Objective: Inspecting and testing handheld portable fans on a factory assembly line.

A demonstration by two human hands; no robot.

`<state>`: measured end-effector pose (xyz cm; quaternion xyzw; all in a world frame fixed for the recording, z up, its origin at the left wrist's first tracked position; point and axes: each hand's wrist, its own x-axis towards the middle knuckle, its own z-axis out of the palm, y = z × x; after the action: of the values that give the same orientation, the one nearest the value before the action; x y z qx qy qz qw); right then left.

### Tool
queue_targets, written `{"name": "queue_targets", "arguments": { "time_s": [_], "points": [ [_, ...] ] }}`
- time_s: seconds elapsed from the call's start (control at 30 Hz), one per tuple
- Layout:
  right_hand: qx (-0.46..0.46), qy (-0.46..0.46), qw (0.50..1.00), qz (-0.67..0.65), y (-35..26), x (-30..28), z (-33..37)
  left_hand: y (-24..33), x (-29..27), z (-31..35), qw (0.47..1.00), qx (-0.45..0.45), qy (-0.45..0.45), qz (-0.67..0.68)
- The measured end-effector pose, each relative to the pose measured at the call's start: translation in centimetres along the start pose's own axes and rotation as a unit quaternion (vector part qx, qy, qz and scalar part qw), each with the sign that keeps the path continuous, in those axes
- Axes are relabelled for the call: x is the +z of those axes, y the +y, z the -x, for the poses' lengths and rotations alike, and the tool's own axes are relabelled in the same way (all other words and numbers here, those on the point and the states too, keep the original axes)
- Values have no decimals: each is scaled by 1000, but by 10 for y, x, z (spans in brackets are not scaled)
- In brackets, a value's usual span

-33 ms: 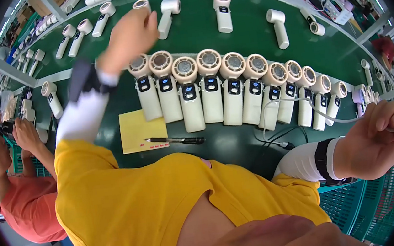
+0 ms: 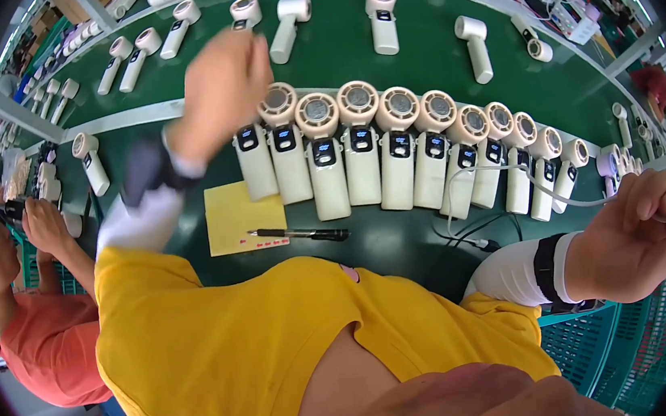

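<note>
Several white handheld fans (image 2: 328,176) with round cream heads and small lit displays lie side by side on the green table. My left hand (image 2: 228,93) is over the leftmost fan (image 2: 257,167) of the row and covers its head. Its fingers are blurred and mostly turned away, so their grip does not show. At the far right, my right hand (image 2: 632,237) is closed on a white cable (image 2: 546,192), with a small grey end showing past the fingers. The cable loops across the fans' lower right handles.
A yellow paper pad (image 2: 228,215) with a black pen (image 2: 299,234) lies near my chest. More fans (image 2: 383,24) are spread along the far green surface (image 2: 430,51). A co-worker in a red shirt (image 2: 47,344) sits at left. Green crates (image 2: 583,344) stand at lower right.
My left hand has moved slightly down and toward me, uncovering more of a fan on the far surface. The right hand stays in place.
</note>
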<state>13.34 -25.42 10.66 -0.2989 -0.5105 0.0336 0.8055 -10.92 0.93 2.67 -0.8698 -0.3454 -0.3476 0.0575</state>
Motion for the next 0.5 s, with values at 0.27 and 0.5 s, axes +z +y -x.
{"name": "queue_targets", "arguments": {
  "time_s": [0.27, 0.5],
  "points": [
    [-14, 24, 1000, 8, 2, 21, 4, 8, -19, 129, 990, -94, -98, -46],
    [19, 31, 964, 263, 18, 54, 24, -46, -36, 115, 707, -404, -210, 542]
  ]
}}
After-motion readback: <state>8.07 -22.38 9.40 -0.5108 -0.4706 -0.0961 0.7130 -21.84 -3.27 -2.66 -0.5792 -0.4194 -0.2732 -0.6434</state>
